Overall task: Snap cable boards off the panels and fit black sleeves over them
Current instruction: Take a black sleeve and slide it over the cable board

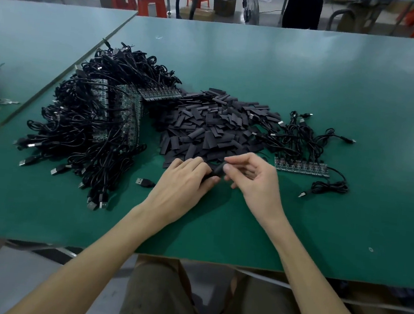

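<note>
While both hands meet low over the tabletop (346, 235), the step in hand looks like sleeving rather than snapping: the left hand (185, 180) curls its fingers round one end of a black sleeve (216, 171), and the right hand (252, 179) pinches the other end between thumb and forefinger, its other fingers loosely bent. Whether a cable board already sits inside is hidden by the fingers. Just beyond the hands lies the loose heap of sleeves (209, 129). Farther off, left of the left hand, is the big tangle of panels and cables (97, 119), and to the right of the right hand one panel (302, 166) lies flat. A lone USB plug (144, 182) rests just left of the left hand — whether its lead runs to the piece being held I cannot tell. The next move probably calls for one hand to hold steady while the other slides the sleeve along until the board is covered. No tray or bin holds any of this — every part lies in open heaps. The only container is a brown box (224, 5) on the floor far beyond the hands, and its contents cannot be made out.
</note>
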`<state>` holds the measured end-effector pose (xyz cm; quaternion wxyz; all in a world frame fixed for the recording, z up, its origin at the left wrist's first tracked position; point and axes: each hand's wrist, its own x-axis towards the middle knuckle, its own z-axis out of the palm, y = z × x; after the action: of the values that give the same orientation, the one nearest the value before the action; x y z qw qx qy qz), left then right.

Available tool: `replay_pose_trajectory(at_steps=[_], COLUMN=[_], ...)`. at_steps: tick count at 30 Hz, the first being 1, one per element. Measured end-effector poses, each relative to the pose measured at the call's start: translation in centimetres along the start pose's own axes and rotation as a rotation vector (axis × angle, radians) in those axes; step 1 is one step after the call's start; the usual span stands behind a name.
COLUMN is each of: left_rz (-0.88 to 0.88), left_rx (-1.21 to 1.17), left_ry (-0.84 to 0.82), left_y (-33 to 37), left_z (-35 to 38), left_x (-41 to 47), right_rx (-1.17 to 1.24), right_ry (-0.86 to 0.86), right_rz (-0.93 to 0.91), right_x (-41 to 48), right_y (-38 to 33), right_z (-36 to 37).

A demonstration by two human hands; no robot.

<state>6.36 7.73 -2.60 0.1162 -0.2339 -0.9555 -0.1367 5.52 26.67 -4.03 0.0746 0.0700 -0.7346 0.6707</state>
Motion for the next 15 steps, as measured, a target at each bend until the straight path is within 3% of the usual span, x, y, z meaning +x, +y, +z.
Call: replay_pose_trajectory(at_steps=[4, 6, 9, 11, 15], left_rz=[-0.021, -0.118, -0.178, -0.191, -0.156], left_rx=[-0.086, -0.319, -0.604, -0.678, -0.706], left_ry=[-0.084, -0.113, -0.026, -0.029, -0.15], left_y=[-1.1, -0.6, 1.8, 3.7, 6.2], left_z=[-0.9, -1.1, -0.6, 0.2, 1.9], left_x=[-0.2, 0.1, 1.5, 2.6, 4.3], right_rx=[0.193, 0.254, 0.383, 0.385, 0.195], right_ry=[0.224, 0.218, 0.118, 0.077, 0.211], right_rz=[0.045, 0.082, 0.2, 0.251, 0.268], right_x=[-0.3, -0.8, -1.7, -2.2, -2.1], right_y=[-0.5, -0.7, -1.3, -1.3, -1.7], right_z=[-1.9, -2.2, -1.9, -2.0, -3.9])
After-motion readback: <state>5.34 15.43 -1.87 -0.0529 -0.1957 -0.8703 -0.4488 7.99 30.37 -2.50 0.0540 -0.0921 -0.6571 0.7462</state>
